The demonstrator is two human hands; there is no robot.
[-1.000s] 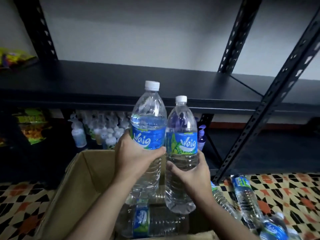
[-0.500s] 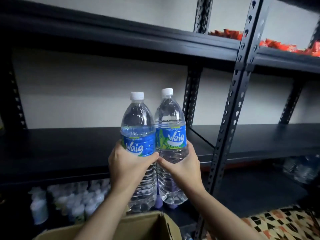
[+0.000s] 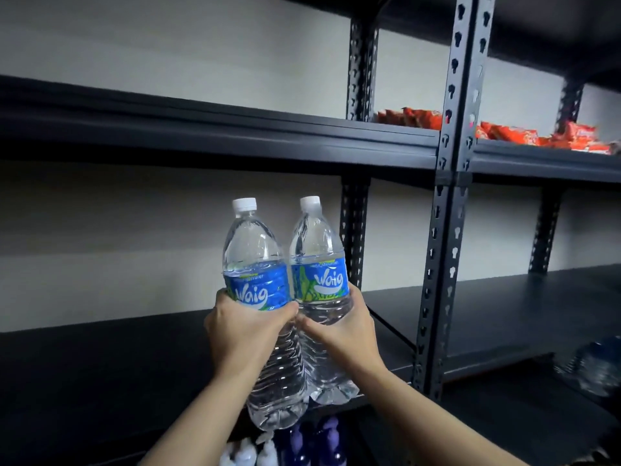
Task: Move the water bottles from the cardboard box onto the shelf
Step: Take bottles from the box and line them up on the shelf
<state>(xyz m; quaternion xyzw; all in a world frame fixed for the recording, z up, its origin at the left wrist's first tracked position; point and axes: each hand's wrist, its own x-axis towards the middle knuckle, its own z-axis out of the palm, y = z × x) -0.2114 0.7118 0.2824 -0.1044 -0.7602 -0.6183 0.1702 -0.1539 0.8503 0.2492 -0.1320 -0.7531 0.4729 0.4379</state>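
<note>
A long dark shelf is seen running across the left and middle of the frame, and plenty of bare board is left open on it all the way out to the left edge. Another board hangs over it higher up, with a wide gap of pale wall in between, so lots of headroom there.

Just left of center, a water bottle with a white cap and blue label is held upright by the left hand, the grip wrapped tight round the label's lower edge. Its base is seen low in the frame, hanging past the shelf's front edge and not set down. Right beside it, touching, a second water bottle is clamped the same way by the right hand, with its base just about level with the front lip.

Below the bottles, at the bottom edge, some white and purple pump bottles are poking up.

Further right, a perforated upright post splits the bays. Past it more open shelf is seen, red snack packets are stacked on the upper right level, and blurry bottles are spotted at the far right edge.
</note>
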